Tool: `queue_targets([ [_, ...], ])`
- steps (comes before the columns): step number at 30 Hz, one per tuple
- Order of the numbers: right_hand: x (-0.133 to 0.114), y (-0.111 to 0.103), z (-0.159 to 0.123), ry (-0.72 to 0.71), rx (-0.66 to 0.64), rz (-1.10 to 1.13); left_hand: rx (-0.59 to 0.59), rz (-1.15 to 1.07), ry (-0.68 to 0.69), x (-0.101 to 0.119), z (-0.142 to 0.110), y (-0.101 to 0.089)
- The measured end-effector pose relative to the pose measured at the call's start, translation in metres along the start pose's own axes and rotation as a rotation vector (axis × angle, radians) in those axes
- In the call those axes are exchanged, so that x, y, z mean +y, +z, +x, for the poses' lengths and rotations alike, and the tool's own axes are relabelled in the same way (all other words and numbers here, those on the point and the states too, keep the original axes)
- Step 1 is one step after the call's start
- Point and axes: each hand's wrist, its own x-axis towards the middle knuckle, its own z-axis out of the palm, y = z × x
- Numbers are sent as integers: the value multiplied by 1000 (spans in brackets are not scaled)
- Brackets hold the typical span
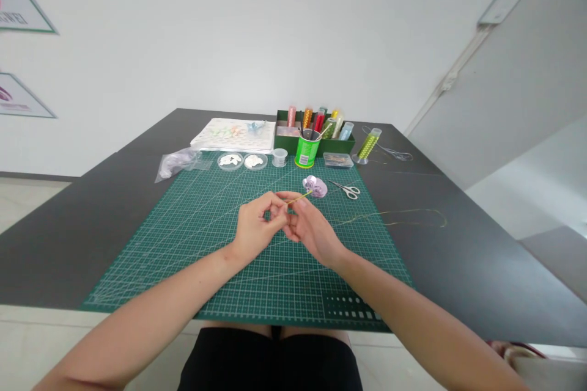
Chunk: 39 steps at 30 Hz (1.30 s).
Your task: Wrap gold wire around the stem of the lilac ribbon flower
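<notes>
Above the middle of the cutting mat, my left hand [259, 226] pinches the lower end of a thin yellow-green stem [300, 198] between thumb and fingertips. A pale lilac flower [315, 186] with rounded petals is at the stem's far end, tilted away to the right. My right hand [316, 229] is curled against my left fingertips, its thumb and forefinger closed around the stem. A fine yellowish thread [413, 211] trails from beside my right hand across the mat to the dark table, ending in a loop. My fingers hide the stem's lower tip.
White-handled scissors [351, 192] lie right of the flower on the green mat [192, 220]. Behind stand two dishes of white pieces [230, 161], a small clear cup [279, 157], a green can of tools [306, 149], a thread box [337, 145] and a green spool [369, 145]. A plastic bag [177, 162] lies left.
</notes>
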Motion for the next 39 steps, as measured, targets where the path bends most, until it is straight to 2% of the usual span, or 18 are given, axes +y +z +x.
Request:
queue_targets([
  [5, -4, 6, -4, -37, 213, -129, 2, 211, 125, -7, -3, 2],
  [10, 0, 6, -3, -120, 351, -257, -36, 252, 91, -9, -1, 2],
  [15, 5, 3, 0, -192, 434, -359, -40, 201, 58, -10, 1, 3],
  [21, 0, -2, 1, -259, 426, -451, -87, 97, -45, -9, -1, 2],
  [27, -6, -7, 1, -301, 386, -529, -202, -199, -220, -4, 4, -3],
  [33, -8, -14, 3, -313, 337, -535, -312, -466, -409, -14, 10, -3],
  [39, -12, -18, 4, -275, 300, -501, -379, -565, -441, -15, 12, -2],
])
